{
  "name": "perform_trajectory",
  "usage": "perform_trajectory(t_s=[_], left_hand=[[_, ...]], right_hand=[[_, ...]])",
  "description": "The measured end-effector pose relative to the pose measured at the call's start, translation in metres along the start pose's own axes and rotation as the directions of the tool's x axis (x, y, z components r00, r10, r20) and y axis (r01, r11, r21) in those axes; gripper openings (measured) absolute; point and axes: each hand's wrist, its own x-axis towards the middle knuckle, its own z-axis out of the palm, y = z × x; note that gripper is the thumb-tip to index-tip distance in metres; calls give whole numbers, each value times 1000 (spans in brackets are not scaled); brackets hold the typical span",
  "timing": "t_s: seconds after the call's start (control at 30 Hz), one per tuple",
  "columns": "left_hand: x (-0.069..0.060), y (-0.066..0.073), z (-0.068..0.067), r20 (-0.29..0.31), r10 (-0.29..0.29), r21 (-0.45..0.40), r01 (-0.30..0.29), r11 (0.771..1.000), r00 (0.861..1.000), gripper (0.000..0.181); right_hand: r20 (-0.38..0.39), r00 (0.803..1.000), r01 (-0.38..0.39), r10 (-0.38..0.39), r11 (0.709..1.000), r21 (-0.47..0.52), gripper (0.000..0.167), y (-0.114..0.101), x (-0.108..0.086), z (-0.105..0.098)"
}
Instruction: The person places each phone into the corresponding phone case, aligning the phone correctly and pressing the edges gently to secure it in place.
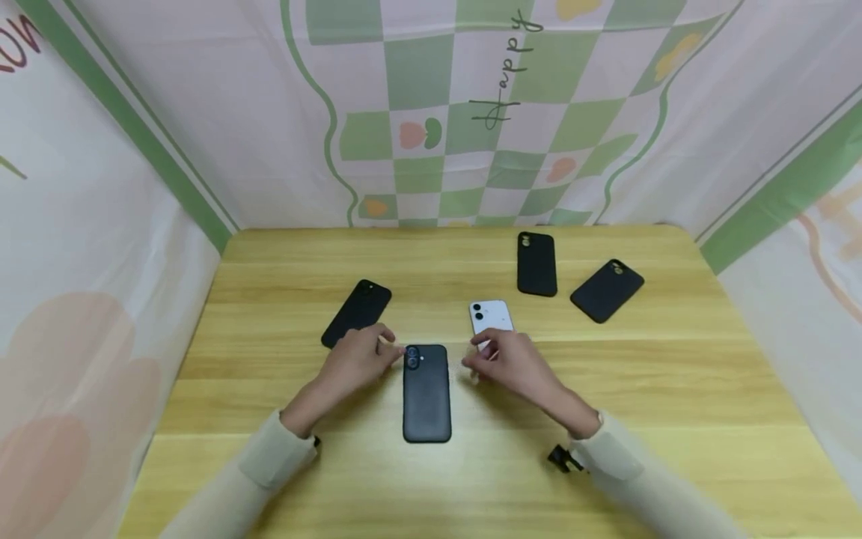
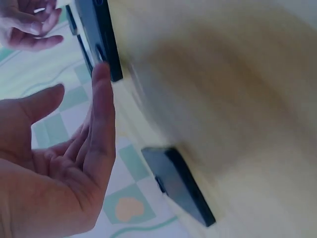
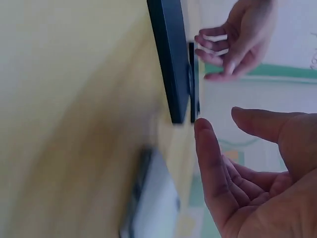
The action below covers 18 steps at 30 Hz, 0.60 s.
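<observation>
A dark phone (image 1: 427,400), perhaps in a case, lies flat between the two hands, its camera lenses facing up at the top left. My left hand (image 1: 355,359) is beside its upper left corner, index finger stretched out and thumb apart in the left wrist view; whether the fingertip touches the phone I cannot tell. Off the phone's right edge hovers my right hand (image 1: 513,365), thumb and index finger apart and holding nothing. That hand partly covers a white phone (image 1: 494,314). Behind my left hand lies another black phone (image 1: 357,311), its lower end partly hidden.
Two black phone cases with camera cutouts, one upright (image 1: 536,266) and one slanted (image 1: 607,292), lie at the back right of the wooden table (image 1: 269,269). A patterned cloth (image 1: 465,150) hangs behind the table's far edge. Cloth also hangs along both sides.
</observation>
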Motion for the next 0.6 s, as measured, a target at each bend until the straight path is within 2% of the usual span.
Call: perform_trajectory(t_s=[0.1, 0.17, 0.23, 0.37, 0.6], left_hand=[[2, -3, -10, -110, 21, 33, -17, 999, 994, 45], [3, -6, -17, -169, 12, 68, 0, 998, 986, 55], [5, -11, -24, -203, -11, 101, 32, 994, 979, 66], [6, -21, -35, -202, -66, 144, 96, 985, 977, 81], [10, -36, -46, -165, -120, 171, 148, 974, 979, 89]], right_hand=[[-57, 998, -7, 5, 999, -36, 38, 7, 2, -23], [-97, 995, -30, 23, 997, -71, 41, 13, 3, -40], [-125, 991, -58, 44, 992, -110, 44, 23, 4, -59], [-177, 981, -109, 75, 976, -189, 52, 51, 6, -94], [-242, 962, -200, 129, 934, -296, 62, 107, 9, -148]])
